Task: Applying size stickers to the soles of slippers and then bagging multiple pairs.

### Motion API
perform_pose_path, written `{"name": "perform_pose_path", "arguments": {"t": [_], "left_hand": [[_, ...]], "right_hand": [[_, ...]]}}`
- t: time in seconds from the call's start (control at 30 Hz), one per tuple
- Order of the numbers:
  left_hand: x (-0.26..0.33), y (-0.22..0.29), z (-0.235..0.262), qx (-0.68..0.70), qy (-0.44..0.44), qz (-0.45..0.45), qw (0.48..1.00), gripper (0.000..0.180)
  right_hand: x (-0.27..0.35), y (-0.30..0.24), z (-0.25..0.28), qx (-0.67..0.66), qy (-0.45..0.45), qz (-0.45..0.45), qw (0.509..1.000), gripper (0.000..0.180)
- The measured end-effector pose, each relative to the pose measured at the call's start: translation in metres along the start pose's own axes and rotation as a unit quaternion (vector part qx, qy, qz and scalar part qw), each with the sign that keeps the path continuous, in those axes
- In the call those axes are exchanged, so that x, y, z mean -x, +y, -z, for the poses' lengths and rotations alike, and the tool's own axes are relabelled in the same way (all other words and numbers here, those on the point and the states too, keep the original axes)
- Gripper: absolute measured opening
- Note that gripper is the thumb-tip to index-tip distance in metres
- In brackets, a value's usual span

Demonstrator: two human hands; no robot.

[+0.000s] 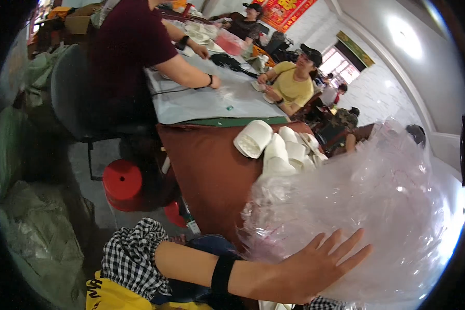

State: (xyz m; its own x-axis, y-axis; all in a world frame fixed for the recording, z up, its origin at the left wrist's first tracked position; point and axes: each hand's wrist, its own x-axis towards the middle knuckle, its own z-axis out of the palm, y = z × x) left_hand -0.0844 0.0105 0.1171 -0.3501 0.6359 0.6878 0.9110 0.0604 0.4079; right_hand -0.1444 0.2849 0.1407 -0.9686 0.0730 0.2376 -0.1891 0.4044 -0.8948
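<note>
My left hand [315, 266] stretches across from the lower left, fingers spread, over a large heap of clear plastic film [367, 206]. It lies in front of the film and seems to touch it; nothing shows gripped in it. A black band is around that wrist, and a black-and-white checked sleeve [132, 258] covers the upper part of the arm. Of my right arm only a bit of checked sleeve [325, 304] shows at the lower edge; the right hand is out of sight. Behind the film, several white, hollow, rounded pieces [253, 139] lie piled on the brown tabletop [206, 170].
A person in a dark red top leans over a pale-covered table [212, 103] beyond mine; a person in yellow [294, 85] sits at its far side. A red stool [122, 183] and a grey chair [70, 93] stand left. Large sacks [41, 232] lie at the far left.
</note>
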Motion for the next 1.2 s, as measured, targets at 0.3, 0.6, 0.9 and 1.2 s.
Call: {"name": "perform_pose_path", "arguments": {"t": [0.3, 0.6, 0.9, 1.2], "left_hand": [[0.015, -0.034, 0.014, 0.164, 0.081, -0.047, 0.982, 0.113], [0.066, -0.141, 0.082, 0.511, 0.159, 0.182, 0.825, 0.073], [0.094, -0.178, 0.055, 0.767, 0.269, 0.202, 0.547, 0.037], [0.048, -0.132, 0.097, 0.630, 0.403, 0.315, 0.583, 0.039]], "right_hand": [[0.017, 0.009, 0.012, 0.035, 0.010, -0.029, 0.999, 0.040], [0.009, 0.000, 0.005, 0.043, -0.001, -0.011, 0.999, 0.049], [-0.020, -0.036, -0.017, 0.055, -0.035, 0.061, 0.996, 0.058], [-0.130, -0.086, -0.075, 0.044, -0.078, 0.207, 0.974, 0.067]]}}
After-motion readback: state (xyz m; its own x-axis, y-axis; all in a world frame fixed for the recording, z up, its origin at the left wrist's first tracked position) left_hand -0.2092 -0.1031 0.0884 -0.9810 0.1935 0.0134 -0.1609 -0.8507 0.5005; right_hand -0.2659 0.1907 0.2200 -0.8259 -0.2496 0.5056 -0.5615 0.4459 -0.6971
